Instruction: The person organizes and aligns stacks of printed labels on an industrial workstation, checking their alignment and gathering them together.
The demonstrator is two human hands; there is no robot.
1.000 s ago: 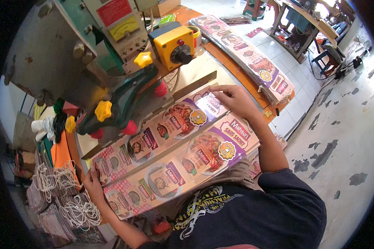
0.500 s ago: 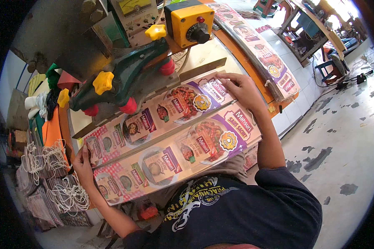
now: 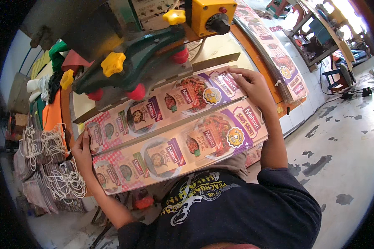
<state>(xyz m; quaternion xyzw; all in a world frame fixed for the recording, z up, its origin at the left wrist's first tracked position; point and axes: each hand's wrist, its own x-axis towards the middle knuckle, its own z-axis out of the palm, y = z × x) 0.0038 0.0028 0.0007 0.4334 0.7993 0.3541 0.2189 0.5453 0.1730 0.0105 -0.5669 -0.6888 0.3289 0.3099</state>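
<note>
A long printed panel in clear plastic, with food pictures on it, lies along a metal bar on the machine's bed. My left hand grips its left end, fingers close together at the edge. At the far right corner, my right hand holds the same panel, fingertips on top. Nearer my body lies a second, matching panel, parallel to the first; its right end rests by my right forearm. Above the far panel stands a dark green machine arm with yellow star knobs and red round feet.
A yellow control box with a black dial stands behind. More printed panels are stacked along the table's right side. Tied bundles with white cord sit at the left. A workbench and blue stool are farther right.
My view has shifted slightly, so the machine and panels sit farther right and higher in the picture. Both hands stay at the far panel's ends.
</note>
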